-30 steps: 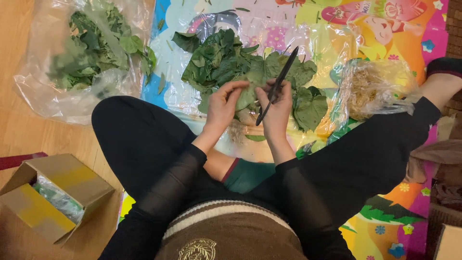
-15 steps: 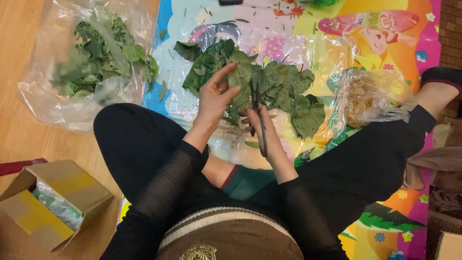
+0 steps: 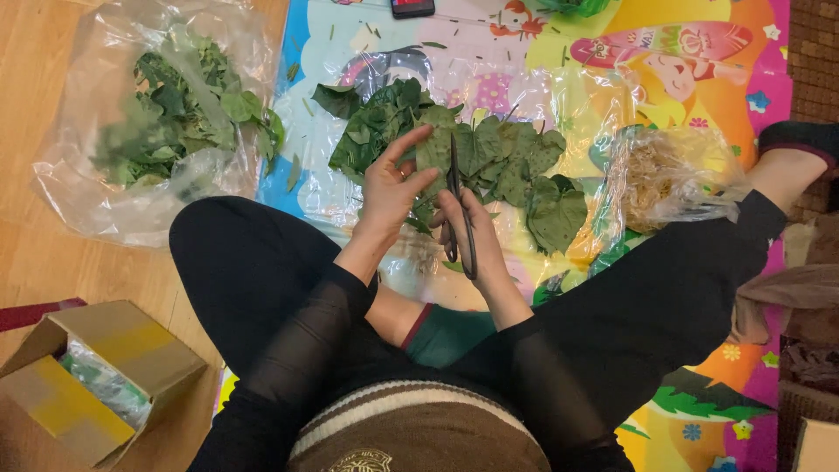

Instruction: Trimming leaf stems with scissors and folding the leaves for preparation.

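My left hand (image 3: pixel 389 188) holds a green leaf (image 3: pixel 434 149) up by its lower edge, fingers spread around it. My right hand (image 3: pixel 472 236) grips black scissors (image 3: pixel 456 188), blades pointing up along the leaf's right side. Both hands hover over a pile of dark green leaves (image 3: pixel 489 162) spread on clear plastic (image 3: pixel 350 205) over a colourful play mat (image 3: pixel 699 96). I sit cross-legged in black trousers.
A clear plastic bag of leafy greens (image 3: pixel 166 114) lies on the wooden floor at the left. A bag of pale stringy roots (image 3: pixel 664 179) sits right of the pile. An open cardboard box (image 3: pixel 83 376) stands at the lower left. A dark phone-like object (image 3: pixel 412 7) lies at the top edge.
The scissors swung from slanting over the pile to upright beside the leaf. My left hand lifted the leaf higher and spread its fingers. The view shifted slightly.
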